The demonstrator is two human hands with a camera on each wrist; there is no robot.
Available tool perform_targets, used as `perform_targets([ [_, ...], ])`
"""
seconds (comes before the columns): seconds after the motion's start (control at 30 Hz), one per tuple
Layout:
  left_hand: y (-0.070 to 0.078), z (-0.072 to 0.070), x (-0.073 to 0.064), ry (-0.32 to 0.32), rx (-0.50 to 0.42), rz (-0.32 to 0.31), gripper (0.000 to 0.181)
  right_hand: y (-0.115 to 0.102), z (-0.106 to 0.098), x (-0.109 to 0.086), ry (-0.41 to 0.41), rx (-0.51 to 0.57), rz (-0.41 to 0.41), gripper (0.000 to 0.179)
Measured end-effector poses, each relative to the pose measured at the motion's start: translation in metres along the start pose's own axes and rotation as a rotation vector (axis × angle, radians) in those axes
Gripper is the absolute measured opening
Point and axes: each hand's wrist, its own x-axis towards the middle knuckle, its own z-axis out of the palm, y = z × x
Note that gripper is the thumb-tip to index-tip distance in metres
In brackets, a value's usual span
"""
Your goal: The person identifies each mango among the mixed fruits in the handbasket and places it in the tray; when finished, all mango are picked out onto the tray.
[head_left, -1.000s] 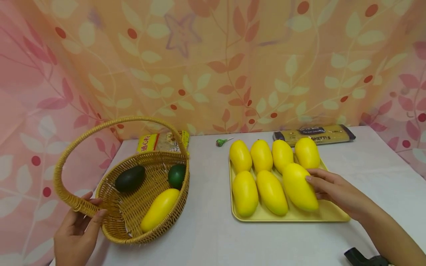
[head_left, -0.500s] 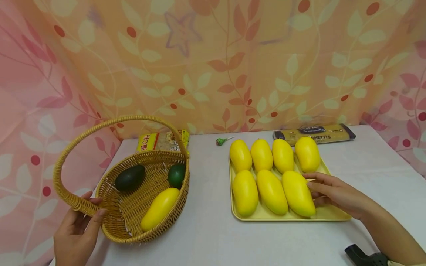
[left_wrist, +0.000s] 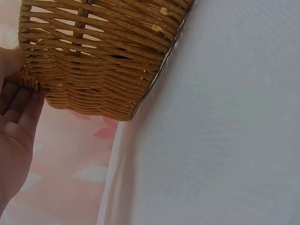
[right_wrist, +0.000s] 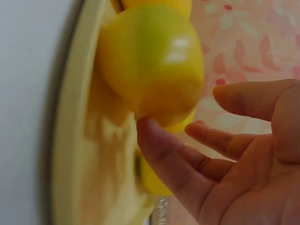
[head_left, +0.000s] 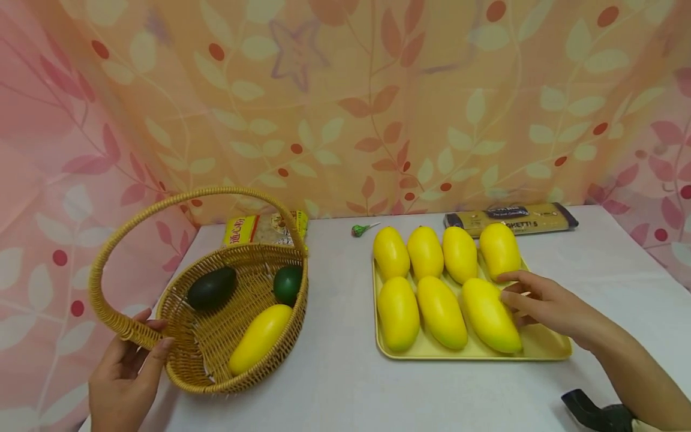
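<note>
My left hand (head_left: pixel 125 379) grips the wicker basket (head_left: pixel 232 390) where its handle joins the rim, thumb on the near side. Inside the basket lie a yellow mango (head_left: pixel 260 339) and two dark green avocado-like fruits, one at the left (head_left: pixel 212 288) and one at the right (head_left: pixel 287 284). Several yellow mangoes stand in two rows on a pale yellow tray (head_left: pixel 545 345). My right hand (head_left: pixel 556 309) is beside the front row's rightmost mango (head_left: pixel 490 315). In the right wrist view its thumb (right_wrist: pixel 243 98) is spread away from that mango, while a fingertip stays right by its lower side.
Behind the basket lies a yellow food packet (head_left: pixel 264 230). A small green-wrapped lollipop (head_left: pixel 358 230) sits behind the tray, and a spaghetti pack (head_left: pixel 529 218) lies at the back right. Patterned cloth (head_left: pixel 345 120) walls off the back and sides.
My right hand has lowered the mango onto the tray's front row, let go of it and drawn slightly to the right. The left hand and basket have stayed put.
</note>
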Motion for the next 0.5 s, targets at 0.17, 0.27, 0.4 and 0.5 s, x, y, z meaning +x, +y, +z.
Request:
perform_targets([
  [0.17, 0.001, 0.0, 0.0, 0.0, 0.009, 0.005, 0.059, -0.027, 0.003, 0.002, 0.125, -0.24, -0.098, 0.052],
  [0.27, 0.001, 0.0, 0.0, 0.002, 0.005, 0.006, 0.059, -0.051, 0.013, 0.005, 0.197, -0.358, -0.174, 0.049],
  [0.4, 0.0, 0.0, 0.0, 0.002, 0.002, 0.006, 0.059, -0.088, 0.038, 0.013, 0.209, -0.384, -0.275, 0.045],
  [0.5, -0.001, 0.0, 0.0, 0.002, -0.021, 0.006, 0.059, -0.113, 0.066, 0.022, 0.166, -0.348, -0.363, 0.041],
])
